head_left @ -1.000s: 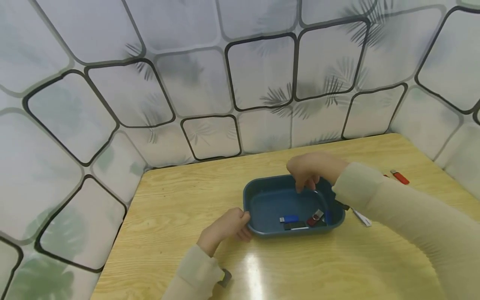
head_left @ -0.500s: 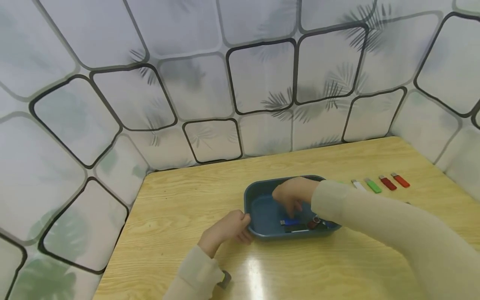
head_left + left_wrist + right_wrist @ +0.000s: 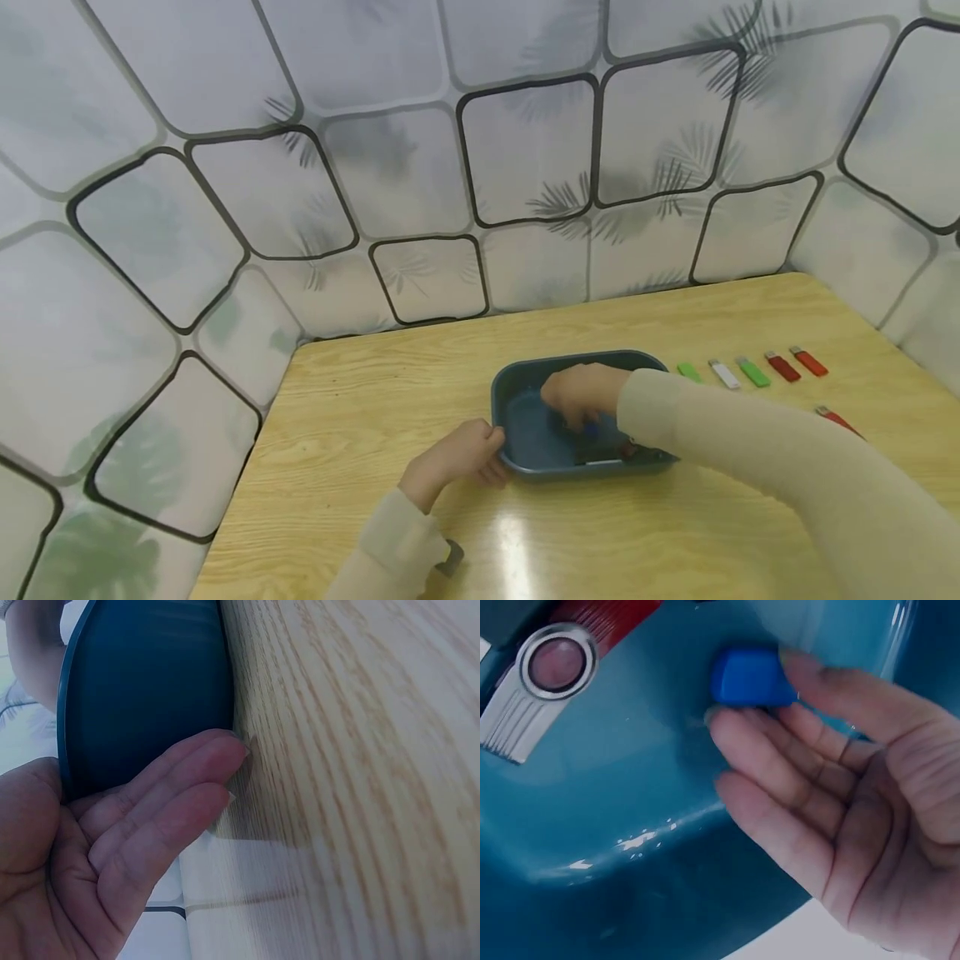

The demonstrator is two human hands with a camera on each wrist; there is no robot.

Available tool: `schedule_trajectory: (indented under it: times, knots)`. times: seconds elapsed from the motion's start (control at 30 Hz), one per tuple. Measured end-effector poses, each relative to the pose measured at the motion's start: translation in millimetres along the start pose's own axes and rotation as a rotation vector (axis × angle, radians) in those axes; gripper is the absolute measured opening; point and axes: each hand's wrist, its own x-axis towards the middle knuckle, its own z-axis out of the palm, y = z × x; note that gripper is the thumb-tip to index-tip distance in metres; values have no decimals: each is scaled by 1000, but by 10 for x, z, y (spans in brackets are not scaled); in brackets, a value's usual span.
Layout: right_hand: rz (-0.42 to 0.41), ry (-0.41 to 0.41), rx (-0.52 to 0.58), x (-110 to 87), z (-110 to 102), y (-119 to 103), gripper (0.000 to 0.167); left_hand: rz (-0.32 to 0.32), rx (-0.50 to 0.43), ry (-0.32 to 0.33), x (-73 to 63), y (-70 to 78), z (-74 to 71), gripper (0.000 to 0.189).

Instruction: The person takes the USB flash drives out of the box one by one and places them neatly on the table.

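Observation:
A dark blue plastic tray (image 3: 528,437) sits on the wooden table. At its left end my left hand (image 3: 459,454) pinches the rim; the thumb lies over the edge, and in the left wrist view the fingers (image 3: 169,825) extend down along the outer wall. Inside the tray, my right hand (image 3: 583,393) reaches down and pinches a bright blue USB stick (image 3: 751,677) between thumb and fingertips. Close by lies a red USB stick with a silver swivel cover (image 3: 559,664). Dark USB sticks (image 3: 592,454) lie along the near wall, partly hidden by the right arm.
Right of the tray, a row of USB sticks lies on the table: a green one (image 3: 688,372), a white one (image 3: 724,374), another green one (image 3: 752,372), a dark red one (image 3: 783,367) and an orange-red one (image 3: 809,362). Nearer lies a red stick (image 3: 838,419). A patterned wall covering (image 3: 525,258) rises behind.
My right hand has come from the tray's far side toward its middle and down, and now pinches the blue USB stick. The left hand keeps its hold on the rim.

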Motion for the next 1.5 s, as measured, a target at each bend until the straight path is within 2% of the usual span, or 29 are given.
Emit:
schedule_trajectory:
  times: [0.1, 0.23, 0.43, 0.57, 0.8, 1.03, 1.3, 1.5]
  knots:
    - [0, 54, 29, -7, 5, 25, 22, 2, -4, 0, -3, 2, -5, 51]
    - [1, 98, -7, 9, 38, 25, 23, -7, -13, 0, 4, -2, 5, 50]
    - [3, 117, -114, 65, 77, 32, 22, -9, -8, 4, 20, -2, 19, 50]
    - [-2, 126, -136, 89, 75, 49, 19, -14, -8, 6, 22, -5, 21, 50]
    - [11, 109, 45, 40, 60, 120, 15, -18, -20, 17, 11, -3, 20, 48]
    - [28, 103, 73, -52, 0, 215, 16, -5, -20, 10, 27, 8, 29, 48]
    - [-63, 210, 114, -110, -49, 354, 38, 11, -25, 24, 16, -30, 41, 48]
    - [-132, 313, 126, -192, -70, 495, 42, 28, -21, 25, 23, -37, 51, 48]
